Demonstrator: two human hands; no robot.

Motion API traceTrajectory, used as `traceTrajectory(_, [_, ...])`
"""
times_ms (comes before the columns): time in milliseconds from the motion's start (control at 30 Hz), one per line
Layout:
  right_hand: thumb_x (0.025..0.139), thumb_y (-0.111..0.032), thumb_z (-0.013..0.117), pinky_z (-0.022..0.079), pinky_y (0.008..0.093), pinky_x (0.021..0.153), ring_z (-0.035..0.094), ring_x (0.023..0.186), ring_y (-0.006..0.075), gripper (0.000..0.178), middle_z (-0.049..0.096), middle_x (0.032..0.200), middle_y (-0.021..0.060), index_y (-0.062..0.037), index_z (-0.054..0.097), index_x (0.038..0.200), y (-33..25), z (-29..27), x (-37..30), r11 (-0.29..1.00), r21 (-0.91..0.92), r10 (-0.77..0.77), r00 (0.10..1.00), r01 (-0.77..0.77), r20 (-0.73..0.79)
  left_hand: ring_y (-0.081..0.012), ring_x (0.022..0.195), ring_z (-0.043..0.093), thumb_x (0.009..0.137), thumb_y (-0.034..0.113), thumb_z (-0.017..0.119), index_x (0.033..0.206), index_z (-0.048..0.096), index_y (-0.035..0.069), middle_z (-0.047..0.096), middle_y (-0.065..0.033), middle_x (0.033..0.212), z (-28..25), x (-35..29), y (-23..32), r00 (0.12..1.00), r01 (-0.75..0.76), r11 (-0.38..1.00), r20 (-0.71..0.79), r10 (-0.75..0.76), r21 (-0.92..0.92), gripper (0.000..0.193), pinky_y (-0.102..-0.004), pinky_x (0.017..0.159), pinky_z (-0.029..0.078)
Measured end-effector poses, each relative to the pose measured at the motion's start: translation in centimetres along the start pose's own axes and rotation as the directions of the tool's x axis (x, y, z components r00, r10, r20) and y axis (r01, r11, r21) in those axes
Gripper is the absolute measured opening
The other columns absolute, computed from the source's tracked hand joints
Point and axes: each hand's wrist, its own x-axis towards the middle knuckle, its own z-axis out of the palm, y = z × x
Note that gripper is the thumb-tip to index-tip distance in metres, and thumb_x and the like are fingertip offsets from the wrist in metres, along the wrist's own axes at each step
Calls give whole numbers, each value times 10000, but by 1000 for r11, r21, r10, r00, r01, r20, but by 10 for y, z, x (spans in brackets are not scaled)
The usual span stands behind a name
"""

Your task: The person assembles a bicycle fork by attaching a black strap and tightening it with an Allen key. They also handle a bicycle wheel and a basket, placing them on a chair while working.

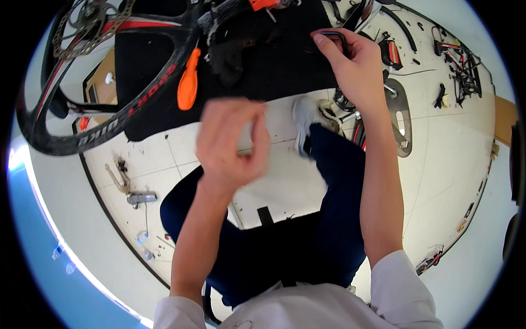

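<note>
A black L-shaped hex key (338, 37) is held in the curled fingers of my right hand (356, 63), above the right part of a black mat (296, 60). My left hand (230, 142) is smeared by motion just in front of the mat's near edge. Its fingers look bent, but whether they hold anything cannot be made out. On the mat lies an orange-handled screwdriver (188, 82), ahead of my left hand. Next to it is a dark part (227, 60) of unclear kind.
A black bicycle wheel (109, 129) with a disc rotor (90, 27) stands at the upper left, overlapping the mat. Bike parts lie about the pale tiled floor, among them a metal piece (141, 197) at left and a dark tangle (463, 71) at right. My legs and shoe (307, 120) are below.
</note>
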Motion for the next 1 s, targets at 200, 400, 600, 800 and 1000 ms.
traceTrajectory(200, [919, -139, 654, 246, 173, 480, 377, 553, -24, 177, 576, 746, -80, -29, 714, 1044, 22, -11, -23, 999, -28, -35, 995, 37, 89, -185, 610, 587, 742, -98, 640, 880, 688, 6, 640, -90, 746, 21, -11, 5, 935, 122, 982, 350, -65, -143, 179, -261, 553, 446])
traceTrajectory(400, [962, -114, 567, 168, 204, 441, 283, 479, -18, 218, 451, 632, -79, 28, 667, 1094, 30, -32, -83, 996, -6, 92, 972, -93, 216, -109, 610, 570, 855, 14, 618, 918, 677, -4, 645, -65, 756, -5, -82, -11, 685, 560, 826, 526, -503, 60, 88, -211, 571, 430])
traceTrajectory(600, [1012, -176, 495, 145, 208, 444, 227, 468, -9, 353, 304, 571, -79, 94, 558, 1230, 56, -85, -153, 982, -54, 188, 960, -180, 207, -94, 647, 570, 873, 26, 605, 947, 666, -19, 643, -66, 777, -5, -151, 14, 476, 669, 724, 650, -592, 169, 107, -226, 595, 442])
traceTrajectory(800, [1018, -190, 487, 146, 208, 442, 221, 461, 1, 383, 279, 560, -66, 91, 543, 1272, 79, -104, -210, 970, 10, 237, 956, -243, 174, -116, 666, 590, 881, 54, 604, 964, 667, -16, 658, -79, 797, -3, -227, 40, 352, 715, 669, 722, -596, 203, 126, -240, 591, 443])
traceTrajectory(1000, [1015, -199, 498, 154, 204, 434, 239, 454, 13, 382, 286, 567, -53, 61, 553, 1288, 79, -104, -214, 992, -20, 127, 978, -126, 168, -143, 675, 606, 893, 80, 597, 982, 656, -38, 671, -99, 800, 4, -274, 18, 207, 708, 595, 694, -690, 380, 159, -262, 611, 470])
